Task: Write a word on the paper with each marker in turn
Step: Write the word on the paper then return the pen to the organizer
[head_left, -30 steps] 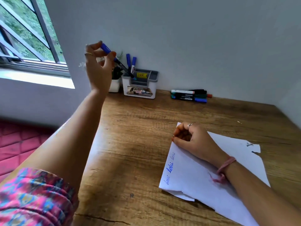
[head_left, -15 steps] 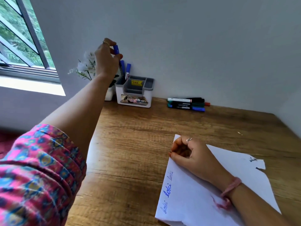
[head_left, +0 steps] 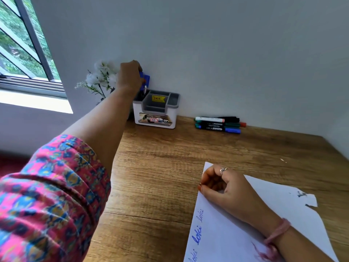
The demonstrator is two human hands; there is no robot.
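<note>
Left hand up high at the back of the bench, right over the left end of the white and grey holder. Fingers curled round a blue marker, pointing down into the holder's back left slot. Blue caps poking out past the fingers, so more than one marker may be there; hard to tell how many. Left arm stretched long across the bench, with a bright pink and blue patterned sleeve near the camera.

Right hand down on the top corner of the white paper. Fingers loosely curled, holding nothing, just resting there. Silver ring on one finger, pink band round the wrist.

Paper lying near the front right of the bench, tilted, with a torn edge on the right side. Blue words down its left edge, one in thick ink and others in thin ink.

Small pile of markers lying flat at the back of the bench, by the wall, to the right of the holder and well apart from the paper. Colours there: white, black, green, blue and a bit of red.

White flowers behind the left hand, beside the holder. Window at the far left with green leaves outside.
</note>
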